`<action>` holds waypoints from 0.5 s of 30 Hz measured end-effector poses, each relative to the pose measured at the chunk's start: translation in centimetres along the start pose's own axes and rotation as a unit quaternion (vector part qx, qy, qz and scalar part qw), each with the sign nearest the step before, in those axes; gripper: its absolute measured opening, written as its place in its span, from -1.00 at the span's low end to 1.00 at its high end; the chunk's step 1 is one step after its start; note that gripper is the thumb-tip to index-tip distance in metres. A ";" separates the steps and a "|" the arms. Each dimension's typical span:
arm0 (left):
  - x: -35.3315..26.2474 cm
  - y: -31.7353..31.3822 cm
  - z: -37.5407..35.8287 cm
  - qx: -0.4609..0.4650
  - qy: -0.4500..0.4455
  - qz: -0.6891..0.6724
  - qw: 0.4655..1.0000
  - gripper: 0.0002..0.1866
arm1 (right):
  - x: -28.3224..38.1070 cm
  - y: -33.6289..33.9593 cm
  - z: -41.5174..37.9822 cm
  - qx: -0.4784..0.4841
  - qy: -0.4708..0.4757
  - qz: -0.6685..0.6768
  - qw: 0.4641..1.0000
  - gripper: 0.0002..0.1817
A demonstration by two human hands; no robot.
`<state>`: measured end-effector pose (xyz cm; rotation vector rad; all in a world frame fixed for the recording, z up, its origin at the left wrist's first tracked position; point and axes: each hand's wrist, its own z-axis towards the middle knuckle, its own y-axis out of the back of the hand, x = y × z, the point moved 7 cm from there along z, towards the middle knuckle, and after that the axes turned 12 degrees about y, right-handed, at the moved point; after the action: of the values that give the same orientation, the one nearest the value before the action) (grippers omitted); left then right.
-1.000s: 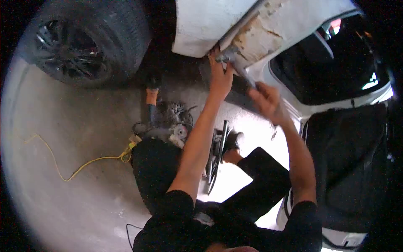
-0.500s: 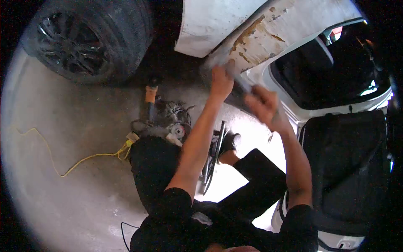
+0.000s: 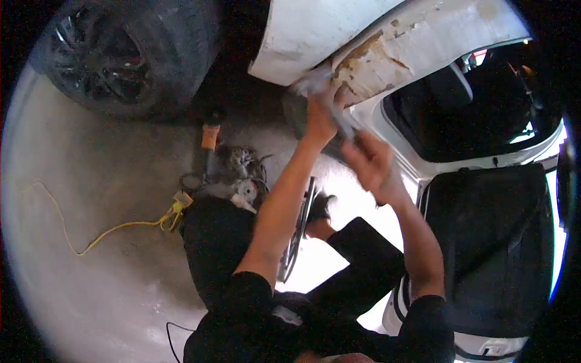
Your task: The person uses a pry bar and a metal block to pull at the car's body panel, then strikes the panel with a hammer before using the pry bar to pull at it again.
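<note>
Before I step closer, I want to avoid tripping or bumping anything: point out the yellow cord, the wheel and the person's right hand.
Yellow cord [image 3: 144,223]: head view, on its stretch along the floor.
Wheel [image 3: 121,60]: head view, on its dark rim.
Right hand [image 3: 370,163]: head view, mid-hand.

Wears a black shirt [image 3: 242,339] with short sleeves [image 3: 428,314], leaving both lower arms bare. Has a small pale gray patch [image 3: 286,315] near the waist, too blurry to name. Wears black pants [image 3: 370,248], plain and long, with a bare ankle [image 3: 321,228] peeking out below. Has a dark shoe [image 3: 322,206] down there, hard to see well. Shows a bare left hand [image 3: 321,118] and a bare right hand [image 3: 371,163].
</note>
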<state>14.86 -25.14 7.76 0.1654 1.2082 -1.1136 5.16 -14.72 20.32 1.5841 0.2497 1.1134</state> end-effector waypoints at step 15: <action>-1.4 1.2 1.4 -0.016 0.006 0.080 0.997 -0.27 | 8.3 -7.2 0.7 0.043 0.028 0.153 0.987 -0.69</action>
<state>16.83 -24.61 8.93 0.2400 1.2015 -0.9548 12.91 -7.09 18.53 1.7078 0.0938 1.4006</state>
